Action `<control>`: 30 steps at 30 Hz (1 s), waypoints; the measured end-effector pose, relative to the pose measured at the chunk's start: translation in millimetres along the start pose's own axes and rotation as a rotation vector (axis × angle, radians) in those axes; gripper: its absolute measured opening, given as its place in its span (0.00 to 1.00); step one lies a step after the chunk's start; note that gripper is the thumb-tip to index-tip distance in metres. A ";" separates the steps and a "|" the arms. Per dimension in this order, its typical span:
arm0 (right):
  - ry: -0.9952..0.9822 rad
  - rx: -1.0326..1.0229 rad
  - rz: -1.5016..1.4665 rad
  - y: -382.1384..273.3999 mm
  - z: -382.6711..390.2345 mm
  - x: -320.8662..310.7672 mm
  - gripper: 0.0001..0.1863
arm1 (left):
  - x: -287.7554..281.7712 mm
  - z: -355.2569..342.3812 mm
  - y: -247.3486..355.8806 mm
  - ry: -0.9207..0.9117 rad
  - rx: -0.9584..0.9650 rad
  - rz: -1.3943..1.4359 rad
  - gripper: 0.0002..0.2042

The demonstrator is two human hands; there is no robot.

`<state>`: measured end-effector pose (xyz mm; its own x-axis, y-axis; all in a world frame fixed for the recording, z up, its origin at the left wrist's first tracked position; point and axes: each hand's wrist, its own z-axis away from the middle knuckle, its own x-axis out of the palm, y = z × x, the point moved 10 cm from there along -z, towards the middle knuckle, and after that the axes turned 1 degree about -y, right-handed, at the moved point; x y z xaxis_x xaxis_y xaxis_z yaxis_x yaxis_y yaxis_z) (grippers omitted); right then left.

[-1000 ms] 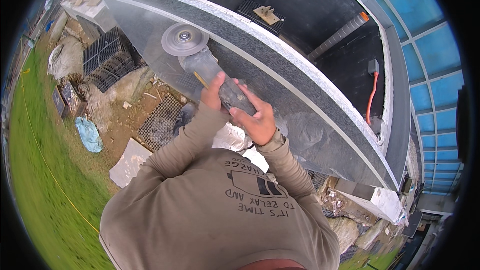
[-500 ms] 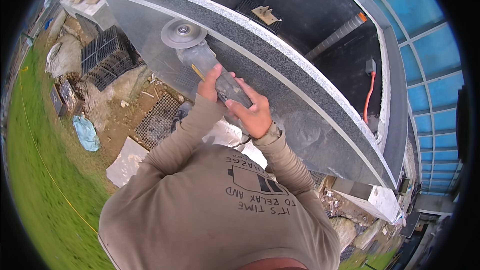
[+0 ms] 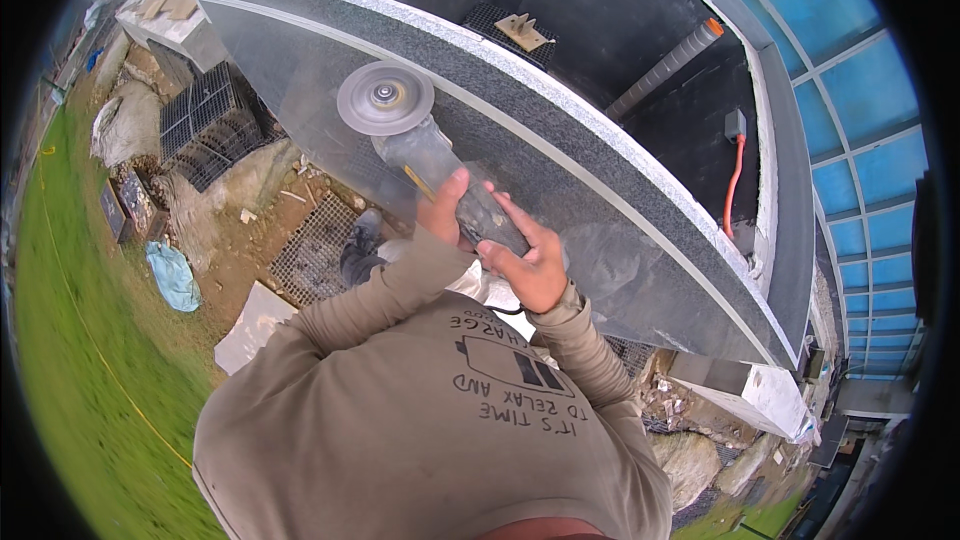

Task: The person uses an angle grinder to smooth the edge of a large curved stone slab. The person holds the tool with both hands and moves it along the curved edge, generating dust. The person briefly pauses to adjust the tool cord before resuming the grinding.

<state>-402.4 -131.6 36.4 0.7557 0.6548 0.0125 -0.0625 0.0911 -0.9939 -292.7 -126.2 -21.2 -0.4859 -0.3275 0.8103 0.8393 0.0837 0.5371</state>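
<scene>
Both my hands are closed round a dusty grey angle grinder [image 3: 420, 155]. My left hand [image 3: 443, 208] grips its body near the head, and my right hand [image 3: 532, 258] wraps the rear end of the handle. The round cutting disc [image 3: 386, 100] faces up toward me at the tool's far left end. Beneath and beyond it runs a long dark grey stone slab wall [image 3: 480, 125] with a pale groove along its face and a rough whitish top edge. Whether the disc touches the stone I cannot tell. A power cord shows partly below my right hand.
Behind the wall lies a dark basin with a grey pipe [image 3: 665, 70] and an orange conduit [image 3: 734, 185]. Black plastic grid crates [image 3: 205, 120], a grid mat [image 3: 315, 250], a stone offcut [image 3: 255, 325] and a light blue bag [image 3: 173, 275] lie at left, beside grass.
The grinder and both hands have shifted a little right and nearer to me along the slab. My grip on it looks the same.
</scene>
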 end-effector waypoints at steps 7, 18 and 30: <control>-0.001 -0.075 0.056 -4.1 7.0 -3.2 0.33 | 0.9 5.2 -8.3 -0.005 -0.004 0.011 0.20; -0.005 -0.077 0.079 -6.2 -7.2 4.9 0.33 | -6.1 -5.6 3.0 -0.017 0.001 0.026 0.20; -0.008 -0.112 0.101 -9.8 -28.3 19.1 0.34 | -20.6 -18.0 20.5 0.058 -0.008 0.072 0.21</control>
<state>-368.9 -141.2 43.3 0.7443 0.6621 -0.0878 -0.0643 -0.0598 -0.9961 -261.1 -134.7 -31.1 -0.4096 -0.3746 0.8318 0.8736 0.1017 0.4760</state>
